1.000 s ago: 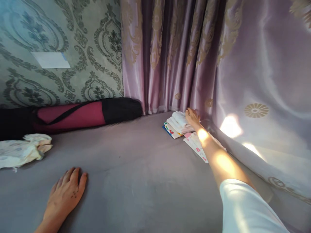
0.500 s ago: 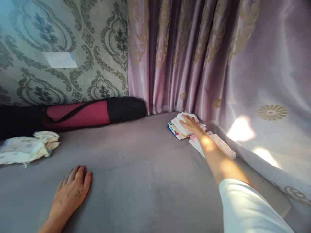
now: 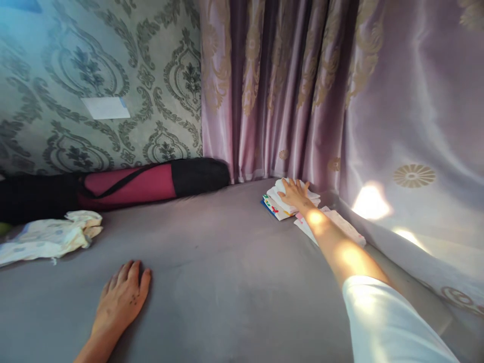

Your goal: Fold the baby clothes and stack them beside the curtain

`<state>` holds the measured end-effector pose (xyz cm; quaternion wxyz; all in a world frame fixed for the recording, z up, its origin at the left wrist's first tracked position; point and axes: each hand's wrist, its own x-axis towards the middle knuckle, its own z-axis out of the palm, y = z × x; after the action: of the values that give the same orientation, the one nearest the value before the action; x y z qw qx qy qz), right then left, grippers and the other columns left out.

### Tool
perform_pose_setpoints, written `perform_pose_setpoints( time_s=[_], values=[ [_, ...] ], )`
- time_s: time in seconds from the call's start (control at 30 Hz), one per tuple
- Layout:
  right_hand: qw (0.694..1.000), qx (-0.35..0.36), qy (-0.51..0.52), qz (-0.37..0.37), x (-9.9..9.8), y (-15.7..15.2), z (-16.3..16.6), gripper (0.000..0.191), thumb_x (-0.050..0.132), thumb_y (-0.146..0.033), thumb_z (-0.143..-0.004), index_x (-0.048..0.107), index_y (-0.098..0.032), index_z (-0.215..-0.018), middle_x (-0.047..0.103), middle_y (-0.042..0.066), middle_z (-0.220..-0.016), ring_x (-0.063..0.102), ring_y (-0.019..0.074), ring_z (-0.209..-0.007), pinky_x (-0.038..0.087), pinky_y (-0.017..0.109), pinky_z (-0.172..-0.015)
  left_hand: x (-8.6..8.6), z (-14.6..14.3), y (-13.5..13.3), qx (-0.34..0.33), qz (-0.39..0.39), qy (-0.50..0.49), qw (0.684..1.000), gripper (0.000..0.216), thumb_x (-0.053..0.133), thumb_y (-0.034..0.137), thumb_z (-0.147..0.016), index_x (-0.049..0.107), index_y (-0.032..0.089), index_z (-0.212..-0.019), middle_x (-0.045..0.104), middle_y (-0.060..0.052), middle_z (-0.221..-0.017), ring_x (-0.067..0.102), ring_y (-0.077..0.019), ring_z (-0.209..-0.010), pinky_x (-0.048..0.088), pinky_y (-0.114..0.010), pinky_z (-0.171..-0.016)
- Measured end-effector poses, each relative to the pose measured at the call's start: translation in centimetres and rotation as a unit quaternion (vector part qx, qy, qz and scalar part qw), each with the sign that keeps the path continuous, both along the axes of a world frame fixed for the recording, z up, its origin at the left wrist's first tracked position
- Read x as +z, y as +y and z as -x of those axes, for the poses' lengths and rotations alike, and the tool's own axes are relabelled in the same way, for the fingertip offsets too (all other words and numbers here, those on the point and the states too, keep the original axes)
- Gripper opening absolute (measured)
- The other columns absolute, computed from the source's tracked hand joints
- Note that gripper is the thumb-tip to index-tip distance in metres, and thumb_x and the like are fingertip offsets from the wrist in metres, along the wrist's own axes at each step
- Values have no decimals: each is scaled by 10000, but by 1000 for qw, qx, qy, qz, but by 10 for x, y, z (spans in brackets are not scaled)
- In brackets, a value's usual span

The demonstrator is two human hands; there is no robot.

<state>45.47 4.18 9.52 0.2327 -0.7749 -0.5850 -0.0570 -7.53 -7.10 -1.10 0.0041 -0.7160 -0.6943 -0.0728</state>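
Observation:
My right hand (image 3: 297, 194) reaches far forward and lies with spread fingers on top of a stack of folded white cloths (image 3: 280, 204). Colourful prints and a blue edge show at the stack's lower left. Just to the right, partly behind my forearm, is a folded white and pink cloth (image 3: 346, 227). Flat on the grey sheet (image 3: 212, 282) rests my left hand (image 3: 123, 297), holding nothing, its fingers stretched forward. Beyond it to the left lies a crumpled white cloth (image 3: 56, 234) with pale blue marks.
A long black and dark red bag (image 3: 132, 184) lies along the patterned wall (image 3: 162, 65). Purple curtains (image 3: 260, 91) hang behind the stack and down the right side. A white paper (image 3: 106, 108) is on the wall.
The view has shifted slightly, so the wall, bag and left hand appear a little further right and lower. On the stack, my right hand's fingers look more spread.

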Motion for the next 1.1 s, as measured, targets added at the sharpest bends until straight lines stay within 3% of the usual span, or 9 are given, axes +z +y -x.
perform_pose_setpoints(
  time_s=[0.13, 0.4, 0.63, 0.8, 1.0, 1.1],
  values=[
    [988, 84, -124, -19, -13, -13, 53, 474, 489, -271, -907, 475, -123, -1357, 474, 203, -1410, 363, 334, -1336, -22, 556, -1135, -2, -3, -1, 21, -20, 37, 999, 589, 202, 371, -922, 497, 34, -1304, 492, -228, -1382, 459, -332, -1288, 355, -440, -1045],
    [978, 197, -9, 70, -69, -33, 180, 436, 465, -233, -887, 492, -217, -1321, 540, 139, -1362, 479, 288, -1247, 149, 557, -1108, 1, -9, 1, 14, -19, 34, 999, 613, 155, 371, -951, 454, -13, -1324, 461, -250, -1396, 442, -360, -1287, 331, -459, -1047],
    [957, 274, 1, 97, -86, -36, 275, 387, 436, -266, -924, 523, -201, -1296, 524, 140, -1384, 487, 287, -1240, 300, 499, -1037, 12, -22, -3, 49, -27, 11, 998, 500, 233, 340, -973, 494, 64, -1298, 468, -197, -1401, 448, -306, -1272, 316, -421, -1052],
    [959, 267, -61, 68, -103, -30, 302, 376, 371, -308, -964, 568, -161, -1248, 554, 145, -1340, 492, 286, -1220, 344, 453, -990, 8, -17, 4, 47, -53, 21, 997, 443, 276, 353, -976, 520, 107, -1253, 526, -164, -1325, 444, -295, -1246, 326, -427, -1033],
    [957, 269, -106, 31, -117, -25, 303, 424, 323, -311, -973, 560, -138, -1279, 530, 136, -1377, 468, 294, -1247, 344, 462, -995, 10, -3, 11, 2, -59, 23, 998, 404, 339, 406, -957, 567, 120, -1127, 581, -158, -1130, 519, -291, -1080, 406, -435, -911],
    [957, 267, -113, 24, -119, -26, 304, 431, 315, -295, -968, 562, -126, -1278, 532, 148, -1373, 469, 288, -1249, 337, 462, -1001, 13, 16, 26, -29, -57, -23, 998, 345, 412, 401, -939, 608, 141, -1052, 593, -145, -1095, 537, -279, -1052, 424, -409, -894]
  ],
)
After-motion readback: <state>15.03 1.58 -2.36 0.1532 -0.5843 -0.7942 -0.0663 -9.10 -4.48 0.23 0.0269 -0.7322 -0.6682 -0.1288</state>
